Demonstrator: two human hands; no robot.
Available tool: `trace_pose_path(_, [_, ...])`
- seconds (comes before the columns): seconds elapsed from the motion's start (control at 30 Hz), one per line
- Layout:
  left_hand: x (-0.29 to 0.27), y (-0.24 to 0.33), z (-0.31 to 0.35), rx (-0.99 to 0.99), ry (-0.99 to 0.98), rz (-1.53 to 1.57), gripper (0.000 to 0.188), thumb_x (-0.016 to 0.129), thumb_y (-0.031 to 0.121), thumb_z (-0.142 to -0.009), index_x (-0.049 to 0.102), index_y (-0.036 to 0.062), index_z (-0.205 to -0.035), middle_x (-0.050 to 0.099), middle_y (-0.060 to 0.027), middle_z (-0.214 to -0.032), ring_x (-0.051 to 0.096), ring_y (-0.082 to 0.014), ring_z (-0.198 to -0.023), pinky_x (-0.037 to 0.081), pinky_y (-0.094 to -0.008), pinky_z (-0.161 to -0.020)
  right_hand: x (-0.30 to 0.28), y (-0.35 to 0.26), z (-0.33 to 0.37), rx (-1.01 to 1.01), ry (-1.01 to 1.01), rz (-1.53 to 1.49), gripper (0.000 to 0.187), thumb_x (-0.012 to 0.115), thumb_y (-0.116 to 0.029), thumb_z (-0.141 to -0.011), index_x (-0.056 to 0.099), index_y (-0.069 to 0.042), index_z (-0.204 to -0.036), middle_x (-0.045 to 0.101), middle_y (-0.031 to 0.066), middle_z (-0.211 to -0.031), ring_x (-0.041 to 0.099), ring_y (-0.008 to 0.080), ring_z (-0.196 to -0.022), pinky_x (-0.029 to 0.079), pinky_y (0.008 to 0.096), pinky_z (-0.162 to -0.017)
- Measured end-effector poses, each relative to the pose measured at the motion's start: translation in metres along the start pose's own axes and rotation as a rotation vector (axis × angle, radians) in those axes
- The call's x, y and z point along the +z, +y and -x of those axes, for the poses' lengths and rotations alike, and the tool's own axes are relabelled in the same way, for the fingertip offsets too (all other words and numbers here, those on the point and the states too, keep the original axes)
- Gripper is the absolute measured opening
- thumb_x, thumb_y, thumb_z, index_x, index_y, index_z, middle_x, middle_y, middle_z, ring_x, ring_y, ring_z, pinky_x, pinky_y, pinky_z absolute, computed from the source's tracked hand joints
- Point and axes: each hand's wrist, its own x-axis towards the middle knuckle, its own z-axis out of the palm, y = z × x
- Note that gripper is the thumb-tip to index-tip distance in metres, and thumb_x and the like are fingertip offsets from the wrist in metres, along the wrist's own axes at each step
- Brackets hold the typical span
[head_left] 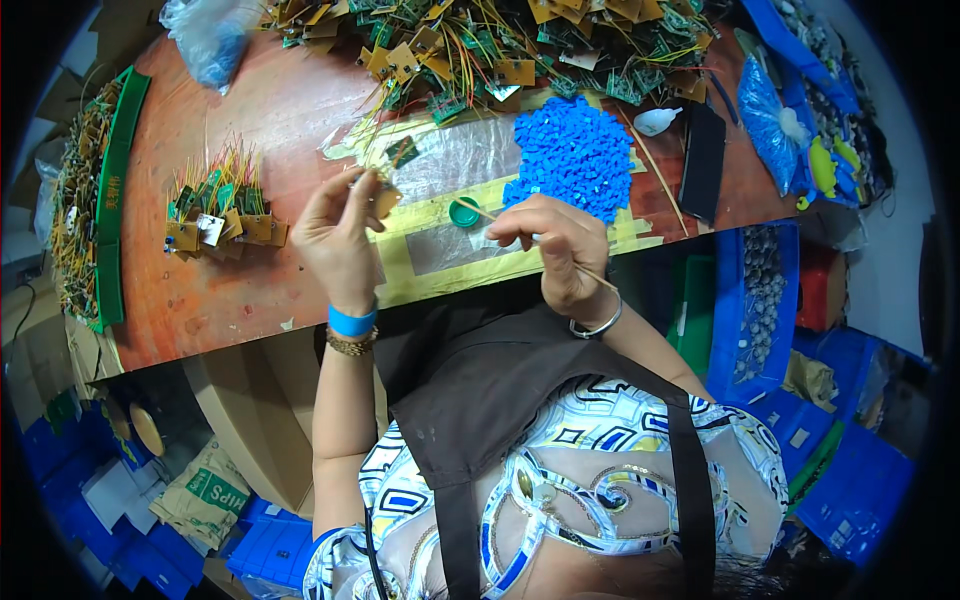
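Observation:
Between the thumb and fingers of my left hand (pixel 338 235) is a small brown circuit board (pixel 387 202). A green circuit board (pixel 402 151) sits just beyond it; whether wires join the two is too small to tell. My right hand (pixel 562 245) is closed around a thin wooden stick (pixel 598 279), which slants across the palm. The stick's far end reaches the small round green cap (pixel 464 213), on the yellow-taped work area between my hands. Right of the cap, a heap of small blue plastic pieces (pixel 572 155) lies close beyond my right hand.
Wired circuit boards (pixel 450 60) pile up along the far side, with a smaller cluster (pixel 222 215) at left. A green-edged tray (pixel 110 200) bounds the left. At right lie a black bar (pixel 702 165), a white bottle (pixel 656 121) and a blue-filled bag (pixel 772 125).

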Motion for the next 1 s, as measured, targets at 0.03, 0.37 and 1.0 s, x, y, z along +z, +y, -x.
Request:
trace_pose_path(0.03, [0.008,0.003,0.005,-0.072,-0.003,-0.015,0.019,0.068,0.005,-0.091,0.067,-0.0053,-0.106,0.069,-0.0068,-0.081,0.060,-0.0073,-0.060,0.046,-0.0190,-0.049,0.002,-0.002,-0.003,-0.011,-0.012,-0.001,0.052,0.035,-0.037,-0.106,0.067,0.002,-0.094,0.068,0.0121,-0.084,0.062,0.0169,-0.069,0.044,0.0269,-0.058])
trace_pose_path(0.37, [0.026,0.008,0.034,-0.511,-0.216,0.301,0.040,0.063,0.000,-0.092,0.053,-0.0087,-0.129,0.064,-0.0080,-0.090,0.068,-0.0169,-0.081,0.060,-0.0275,-0.077,0.013,0.009,-0.003,0.105,0.007,-0.042,0.047,0.043,-0.034,-0.105,0.067,0.005,-0.096,0.067,0.0129,-0.086,0.062,0.0175,-0.073,0.050,0.0277,-0.067])
trace_pose_path(1.0, [0.029,0.011,0.040,-0.417,-0.280,0.249,0.040,0.062,-0.001,-0.092,0.053,-0.0082,-0.130,0.065,-0.0084,-0.095,0.068,-0.0161,-0.083,0.058,-0.0274,-0.078,0.009,0.012,-0.003,0.032,-0.065,0.098,0.026,0.053,-0.017,-0.100,0.069,0.003,-0.095,0.069,0.0115,-0.085,0.066,0.0220,-0.076,0.052,0.0306,-0.070])
